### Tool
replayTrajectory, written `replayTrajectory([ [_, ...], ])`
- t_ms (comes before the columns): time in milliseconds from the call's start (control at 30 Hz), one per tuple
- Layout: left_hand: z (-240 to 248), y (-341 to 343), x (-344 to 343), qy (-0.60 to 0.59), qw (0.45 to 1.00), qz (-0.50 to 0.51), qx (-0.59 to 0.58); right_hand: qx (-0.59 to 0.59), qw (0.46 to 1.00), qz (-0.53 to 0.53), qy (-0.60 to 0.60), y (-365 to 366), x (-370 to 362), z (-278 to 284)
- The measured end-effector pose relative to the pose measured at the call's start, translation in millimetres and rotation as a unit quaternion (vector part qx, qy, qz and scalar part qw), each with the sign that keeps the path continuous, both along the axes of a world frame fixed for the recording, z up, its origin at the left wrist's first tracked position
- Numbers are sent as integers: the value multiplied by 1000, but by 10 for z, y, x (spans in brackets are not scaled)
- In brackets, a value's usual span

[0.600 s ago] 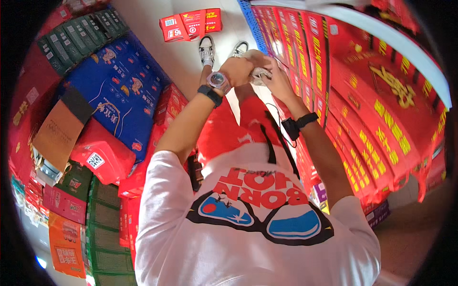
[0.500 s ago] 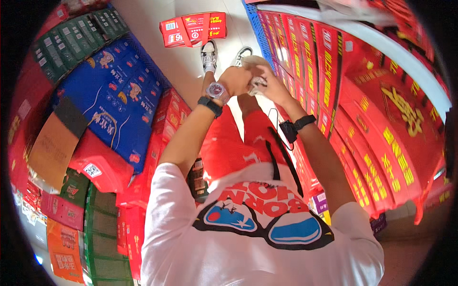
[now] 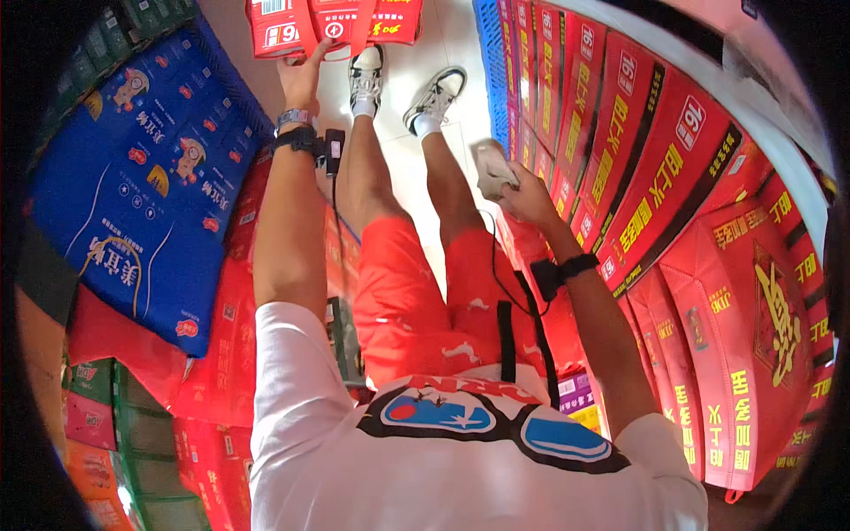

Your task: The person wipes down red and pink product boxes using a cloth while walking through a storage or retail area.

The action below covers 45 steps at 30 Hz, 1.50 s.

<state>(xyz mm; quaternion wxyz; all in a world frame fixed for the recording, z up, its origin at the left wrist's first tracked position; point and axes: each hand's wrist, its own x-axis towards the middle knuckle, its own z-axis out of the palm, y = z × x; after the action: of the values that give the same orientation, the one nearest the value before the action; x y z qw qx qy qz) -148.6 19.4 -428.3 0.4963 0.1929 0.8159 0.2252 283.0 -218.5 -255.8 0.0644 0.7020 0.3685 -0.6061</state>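
A red carton (image 3: pixel 390 34) with two red straps stands on the floor at the top of the view, its far part cut off by the frame edge. My left hand (image 3: pixel 302 81) is on its near edge, thumb up by the left strap and fingers curled at the side, gripping it. A watch and a black band circle that wrist. In my right hand (image 3: pixel 529 196), a crumpled greyish-beige cloth (image 3: pixel 494 166) is pinched, held beside my right shin and away from the carton.
Red gift cartons (image 3: pixel 620 159) are stacked along the right, beside a blue plastic crate edge (image 3: pixel 491 75). On the left stand blue cartons (image 3: pixel 159 186), with red, green and orange boxes below. My shoes (image 3: pixel 436 99) stand on pale floor tiles. A black cable hangs by each wrist.
My hands were together in front of my legs with the cloth; now they are apart. The left has reached forward to the carton, while the right keeps the cloth.
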Motion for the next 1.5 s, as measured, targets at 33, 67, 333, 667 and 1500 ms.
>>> replayTrajectory([
  [33,2,15,105,-41,998,-48,-19,5,1000,9,-11,8,194,-76],
  [67,-19,30,306,-15,999,-41,-11,29,999,22,-30,26,402,-130],
  [333,302,-165,28,-320,929,173,64,73,994,73,25,170,393,-263],
  [667,998,71,328,-478,786,292,261,101,992,79,8,-175,490,-189],
  [1500,2434,-2125,838,-380,901,156,141,186,979,3,-84,-1508,-45,801],
])
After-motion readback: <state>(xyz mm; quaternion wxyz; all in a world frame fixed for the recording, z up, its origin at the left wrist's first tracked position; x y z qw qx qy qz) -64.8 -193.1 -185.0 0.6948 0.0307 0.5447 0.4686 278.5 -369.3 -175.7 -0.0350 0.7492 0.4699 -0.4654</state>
